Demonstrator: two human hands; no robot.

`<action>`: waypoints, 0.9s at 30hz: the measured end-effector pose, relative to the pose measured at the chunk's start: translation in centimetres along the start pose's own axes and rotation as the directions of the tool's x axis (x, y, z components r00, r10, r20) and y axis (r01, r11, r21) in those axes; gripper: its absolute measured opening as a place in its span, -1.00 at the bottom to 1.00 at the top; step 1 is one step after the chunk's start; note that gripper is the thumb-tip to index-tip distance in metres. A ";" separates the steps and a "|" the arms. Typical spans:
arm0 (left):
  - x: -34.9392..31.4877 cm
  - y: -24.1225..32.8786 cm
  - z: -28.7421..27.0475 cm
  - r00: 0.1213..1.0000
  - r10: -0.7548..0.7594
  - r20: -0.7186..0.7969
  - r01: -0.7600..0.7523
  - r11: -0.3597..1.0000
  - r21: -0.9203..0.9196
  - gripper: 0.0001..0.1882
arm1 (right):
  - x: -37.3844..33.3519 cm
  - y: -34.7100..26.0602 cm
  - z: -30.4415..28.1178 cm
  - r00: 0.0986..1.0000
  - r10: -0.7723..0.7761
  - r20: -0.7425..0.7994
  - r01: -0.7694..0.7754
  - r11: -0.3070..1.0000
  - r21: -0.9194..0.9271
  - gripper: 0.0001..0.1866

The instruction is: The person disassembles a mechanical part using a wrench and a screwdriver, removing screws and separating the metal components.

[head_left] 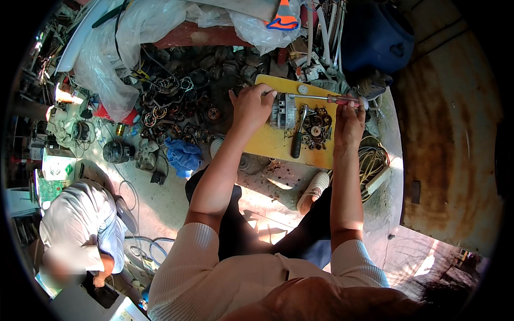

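Observation:
A grey finned metal housing [282, 113] rests on a yellow board [251, 144] before me. My left hand [254, 107] is closed on its left upper edge, with the thumb and index finger near the top. In my right hand [350, 120] is a screwdriver [338, 99] with a red translucent handle. Its shaft lies almost level and points left, the tip meeting the housing's upper right side; the exact contact is too small to tell. Beside the housing lies a ratchet wrench [297, 142] with a black grip. Several small greasy parts [317, 128] are heaped right of the wrench.
A white washer-like disc [302, 89] lies on the board's far part. Coiled cable [372, 166] and a blue barrel [377, 40] are at the right. A blue cloth [183, 156] and piled motor parts [176, 101] lie left. Another person [80, 219] bends over at lower left.

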State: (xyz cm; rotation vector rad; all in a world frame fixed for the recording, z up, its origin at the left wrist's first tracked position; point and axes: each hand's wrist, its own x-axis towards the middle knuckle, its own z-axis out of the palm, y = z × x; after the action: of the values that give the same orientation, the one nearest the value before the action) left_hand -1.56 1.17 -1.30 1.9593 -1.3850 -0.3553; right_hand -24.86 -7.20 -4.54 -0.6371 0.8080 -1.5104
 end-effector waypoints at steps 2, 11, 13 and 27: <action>0.0 0.0 0.0 1.000 -0.002 0.002 0.002 1.000 -0.001 -0.77 | 0.0 0.0 0.2 0.997 -0.025 0.070 0.024 1.000 0.020 -0.52; -0.1 0.2 -0.2 1.000 -0.008 0.002 0.008 1.000 -0.006 -0.78 | -0.1 -0.6 0.1 0.995 0.090 -0.034 -0.091 0.995 -0.042 -0.60; -0.1 0.2 -0.2 1.000 -0.002 -0.009 0.002 1.000 -0.008 -0.79 | 0.1 -0.3 -0.4 0.999 0.048 0.004 -0.047 0.998 -0.047 -0.58; -0.3 0.4 0.0 1.000 -0.017 0.000 0.017 0.999 -0.035 -0.80 | 0.0 -0.6 -0.2 0.987 0.138 -0.080 -0.140 0.990 -0.010 -0.61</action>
State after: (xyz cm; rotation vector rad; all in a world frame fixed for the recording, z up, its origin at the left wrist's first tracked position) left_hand -1.92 1.36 -1.04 1.9437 -1.3541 -0.3846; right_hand -25.40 -7.17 -4.16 -0.5245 0.9071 -1.4099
